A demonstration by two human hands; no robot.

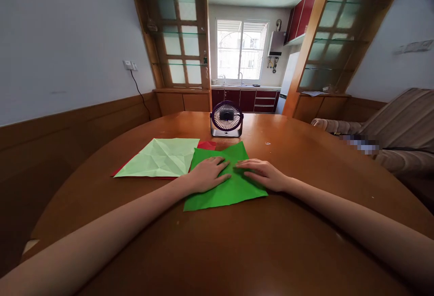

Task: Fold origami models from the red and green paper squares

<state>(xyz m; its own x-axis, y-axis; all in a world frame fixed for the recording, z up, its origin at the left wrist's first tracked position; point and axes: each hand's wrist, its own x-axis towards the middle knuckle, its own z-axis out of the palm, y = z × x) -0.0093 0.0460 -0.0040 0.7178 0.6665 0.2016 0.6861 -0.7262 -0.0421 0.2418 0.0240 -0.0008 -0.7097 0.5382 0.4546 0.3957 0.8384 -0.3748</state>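
A bright green sheet of paper (224,194) lies on the wooden table in front of me, its far edge uneven and a little raised. My left hand (207,174) rests flat on its left part, fingers spread and pointing right. Over the right part is my right hand (262,173), fingers stretched out toward the left and touching or just above the paper. Neither hand grips anything. To the left, a creased pale green sheet (159,156) lies on top of a red sheet (207,144), which shows only along its edges.
A small dark desk fan (226,117) stands on the table (291,147) beyond the papers. A striped armchair (400,119) is at the right. A black cable (137,87) hangs from a wall socket at the left.
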